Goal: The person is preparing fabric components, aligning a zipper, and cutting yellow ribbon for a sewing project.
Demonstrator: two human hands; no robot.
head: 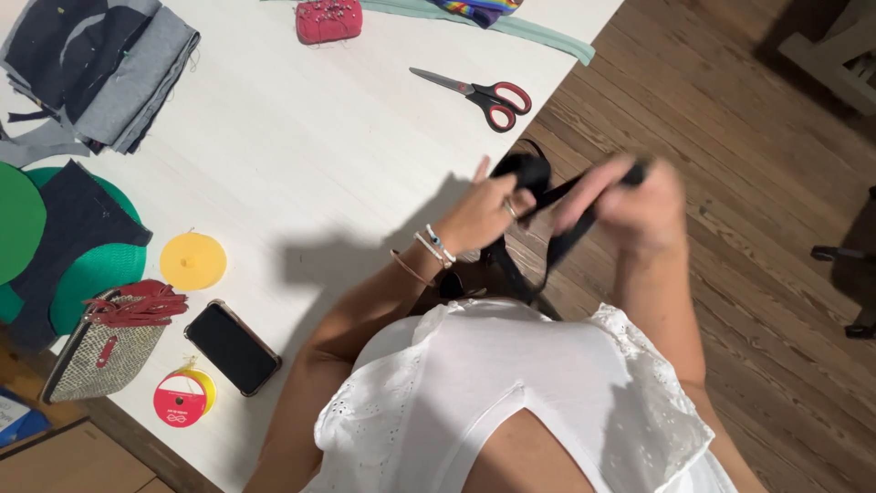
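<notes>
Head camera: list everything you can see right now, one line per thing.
Table: one, white, left.
Scissors: one, red and black handles, on table.
Pincushion: one, pink-red, table's top edge.
Folded fabric: one stack, dark blue and grey, top left.
Yellow disc: one, on table.
Phone: one, black, face up.
Pouch: one, grey with red fringe, beside phone.
Tape roll: one, yellow and red, table's near edge.
Black strap: one, held in both hands.
Left hand: gripping strap.
Right hand: gripping strap, blurred.

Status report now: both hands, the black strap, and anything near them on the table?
Left hand and right hand both grip black strap, at table edge. Right hand blurred. Red-handled scissors lie close, not touching.
</notes>
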